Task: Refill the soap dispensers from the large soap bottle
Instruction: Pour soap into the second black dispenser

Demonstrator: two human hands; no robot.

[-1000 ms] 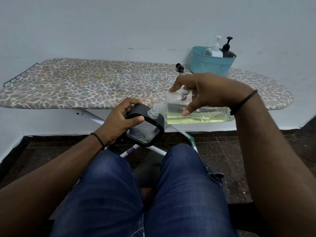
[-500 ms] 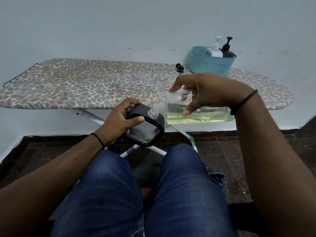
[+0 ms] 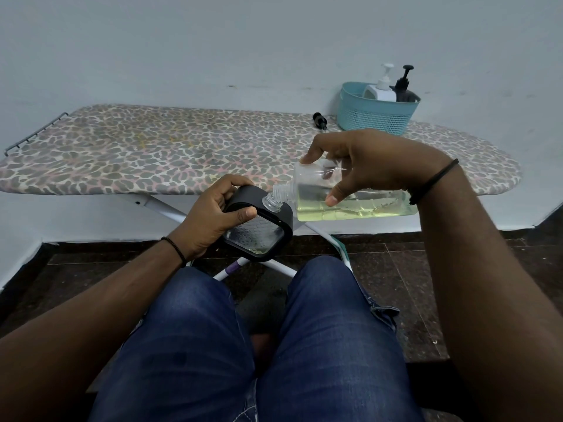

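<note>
— While the head camera looks down over the knees, where does the large clear plastic soap bottle with yellow-green liquid (image 3: 344, 199) lie?

— Across the picture, nearly level, its long axis running from the right toward the left. The right hand (image 3: 374, 166) grips it from above, fingers (image 3: 310, 155) over the far side and thumb pressed on the near face.

— And the dispenser?

— The left hand (image 3: 213, 217) holds the square black-framed dispenser with a clear textured face (image 3: 259, 229) just in front of the bench (image 3: 152, 153), fingers curled over its top corner, thumb on its face. It is tilted, its open clear neck aimed up and right.

— So the mouths meet?

— The bottle's threaded mouth sits at the dispenser's neck, touching or just above; I cannot tell which. The liquid lies low along the bottle's underside, short of the mouth, so I judge the bottle's right end must rise for soap to flow.

— Only one view?

— Yes. Behind, a teal basket (image 3: 374, 117) holds two more pump dispensers, and a small black pump head (image 3: 320, 120) lies beside it.
</note>
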